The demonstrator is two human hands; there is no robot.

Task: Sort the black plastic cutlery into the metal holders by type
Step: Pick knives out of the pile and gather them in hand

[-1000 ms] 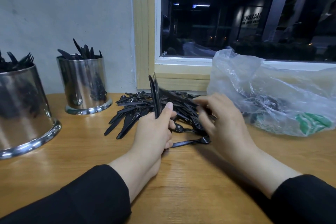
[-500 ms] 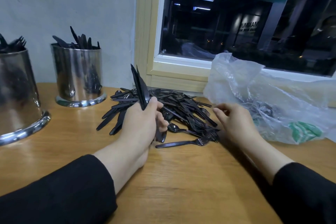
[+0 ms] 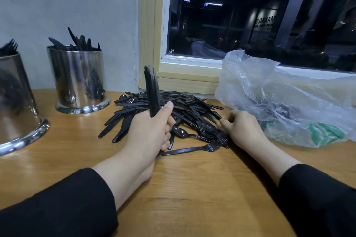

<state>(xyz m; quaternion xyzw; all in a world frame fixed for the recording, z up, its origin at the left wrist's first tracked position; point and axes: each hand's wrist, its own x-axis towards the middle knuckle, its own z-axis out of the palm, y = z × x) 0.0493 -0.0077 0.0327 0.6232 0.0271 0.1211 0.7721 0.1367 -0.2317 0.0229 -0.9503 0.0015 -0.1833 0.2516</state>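
A heap of black plastic cutlery (image 3: 185, 109) lies on the wooden table (image 3: 192, 188) below the window. My left hand (image 3: 152, 131) grips a bundle of black knives (image 3: 152, 90) that stands upright in front of the heap. My right hand (image 3: 242, 129) is at the heap's right edge, fingers curled, pinching the end of one black piece. A metal holder (image 3: 77, 79) with knives stands at the back left. A second metal holder (image 3: 13, 102) with forks is cut off by the left edge.
A crumpled clear plastic bag (image 3: 279, 98) with a green print lies right of the heap, close to my right hand. A single fork (image 3: 192, 149) and a spoon (image 3: 183, 132) lie nearest to me. The wall and the window frame close off the back.
My right hand let go in the heap, drew back, and has now returned to its right edge. My left hand keeps the knife bundle, now more upright.
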